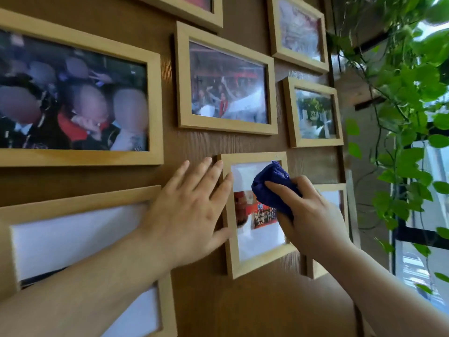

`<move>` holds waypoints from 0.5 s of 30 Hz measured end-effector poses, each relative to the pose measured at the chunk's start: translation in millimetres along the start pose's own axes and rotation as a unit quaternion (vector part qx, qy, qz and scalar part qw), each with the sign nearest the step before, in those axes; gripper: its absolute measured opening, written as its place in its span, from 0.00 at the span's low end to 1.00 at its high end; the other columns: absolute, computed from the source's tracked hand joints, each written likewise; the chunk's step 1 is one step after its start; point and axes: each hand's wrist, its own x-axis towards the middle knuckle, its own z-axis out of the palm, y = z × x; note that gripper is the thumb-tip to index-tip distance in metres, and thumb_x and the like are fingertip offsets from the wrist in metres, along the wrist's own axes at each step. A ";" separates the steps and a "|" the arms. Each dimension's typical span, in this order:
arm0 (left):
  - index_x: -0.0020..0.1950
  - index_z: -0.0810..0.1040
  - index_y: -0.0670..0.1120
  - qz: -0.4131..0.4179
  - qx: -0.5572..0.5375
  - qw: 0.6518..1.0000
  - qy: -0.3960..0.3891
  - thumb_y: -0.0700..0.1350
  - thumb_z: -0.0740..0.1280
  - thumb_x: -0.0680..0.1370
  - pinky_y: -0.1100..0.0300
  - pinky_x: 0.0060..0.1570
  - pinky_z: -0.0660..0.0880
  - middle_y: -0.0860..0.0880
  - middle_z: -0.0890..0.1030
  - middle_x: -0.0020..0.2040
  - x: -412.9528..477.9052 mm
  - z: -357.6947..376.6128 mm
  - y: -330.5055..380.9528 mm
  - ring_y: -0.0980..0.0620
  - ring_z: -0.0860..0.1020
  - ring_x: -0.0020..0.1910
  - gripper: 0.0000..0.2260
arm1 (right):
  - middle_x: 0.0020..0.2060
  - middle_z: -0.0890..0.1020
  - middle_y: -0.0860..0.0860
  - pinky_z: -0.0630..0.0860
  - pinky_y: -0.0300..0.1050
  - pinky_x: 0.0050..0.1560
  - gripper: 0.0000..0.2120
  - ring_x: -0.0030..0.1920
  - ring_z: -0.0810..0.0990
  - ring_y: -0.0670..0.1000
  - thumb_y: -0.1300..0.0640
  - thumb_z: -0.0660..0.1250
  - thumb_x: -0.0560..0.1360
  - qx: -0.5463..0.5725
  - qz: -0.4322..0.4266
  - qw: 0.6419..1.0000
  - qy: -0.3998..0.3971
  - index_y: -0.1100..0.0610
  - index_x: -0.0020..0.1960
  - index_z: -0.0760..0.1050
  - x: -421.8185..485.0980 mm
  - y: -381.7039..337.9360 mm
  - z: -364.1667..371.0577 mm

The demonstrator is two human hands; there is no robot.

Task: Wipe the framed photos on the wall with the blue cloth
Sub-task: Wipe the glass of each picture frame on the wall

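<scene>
While I log this item: blue cloth [272, 188], bunched in right hand [313, 215], pressed on small portrait frame [255, 263] at 5 o'clock | left hand [187, 212] spread flat, steadying frame's 9 o'clock edge | soft, light (glass likely fragile) | keep bunched.

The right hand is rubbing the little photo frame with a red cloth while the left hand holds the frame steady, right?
Not quite: the cloth is blue, not red, as the head view shows. The right hand rubs it on the little photo frame while the left hand steadies the frame's edge.
</scene>
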 end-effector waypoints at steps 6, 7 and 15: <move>0.78 0.42 0.45 -0.078 0.040 0.996 -0.016 0.74 0.50 0.71 0.40 0.75 0.48 0.41 0.49 0.80 36.8 20.4 10.6 0.43 0.46 0.78 0.46 | 0.51 0.76 0.55 0.73 0.45 0.28 0.23 0.45 0.77 0.56 0.58 0.70 0.69 0.065 -0.047 0.997 0.021 0.53 0.64 0.74 28.6 14.5 29.6; 0.78 0.41 0.45 -0.087 0.045 0.995 -0.024 0.75 0.51 0.70 0.40 0.75 0.48 0.41 0.49 0.80 39.0 21.4 9.7 0.43 0.46 0.78 0.48 | 0.51 0.76 0.55 0.71 0.43 0.28 0.23 0.45 0.77 0.55 0.57 0.69 0.69 0.071 -0.058 0.995 0.023 0.53 0.64 0.74 33.0 12.9 34.3; 0.76 0.35 0.48 -0.111 0.067 0.990 -0.058 0.76 0.45 0.66 0.39 0.75 0.49 0.42 0.49 0.80 45.6 25.9 2.6 0.43 0.46 0.78 0.48 | 0.50 0.75 0.57 0.71 0.42 0.28 0.20 0.42 0.75 0.54 0.53 0.63 0.73 0.075 -0.120 0.989 0.037 0.53 0.64 0.73 47.1 4.6 54.6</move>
